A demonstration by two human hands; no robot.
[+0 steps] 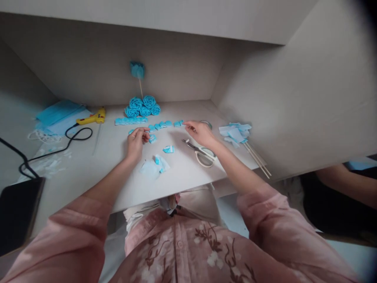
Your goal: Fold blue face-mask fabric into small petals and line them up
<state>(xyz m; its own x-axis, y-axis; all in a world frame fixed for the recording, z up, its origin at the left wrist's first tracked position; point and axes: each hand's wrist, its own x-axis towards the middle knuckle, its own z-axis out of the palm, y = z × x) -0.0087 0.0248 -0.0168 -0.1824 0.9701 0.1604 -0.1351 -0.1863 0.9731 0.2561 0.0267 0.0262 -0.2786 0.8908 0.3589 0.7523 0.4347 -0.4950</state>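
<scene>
Masks [60, 112], blue & white, are piled nr 10 o'clk, if 12 is put at the back wall [176, 70] & the clock's middle is set on the 1 folded bit [169, 149] lying loose on the desk [182, 173]. Nr 10 too, a yellow glue gun [94, 117] is laid w/ its black cord [91, 133] looped. At 10 but closer in, the L hand [138, 140] is held w/ fingers curled by the L end of a row of little blue folded pcs [160, 125]; if any pc is pinched, can't be told. At 11, blue roses [143, 107] are bunched, w/ a folded blue strip [131, 121] set in front. At 12, most of the row is laid out, w/ a small gap nr its R end. At 2, the R hand [200, 133] is held out, fingertips put by the last pcs; its grip is hidden, so a pinch can't be told. White-handled scissors [198, 149] are laid at 3, nr that hand. Further R, twds 3, cut scraps [235, 133] & thin sticks [256, 158] are heaped.

Step now, prob.: lining up of the pcs by both hands. Next, a soft, neat pinch is prob. needed, so the row isn't knocked crooked.
</scene>
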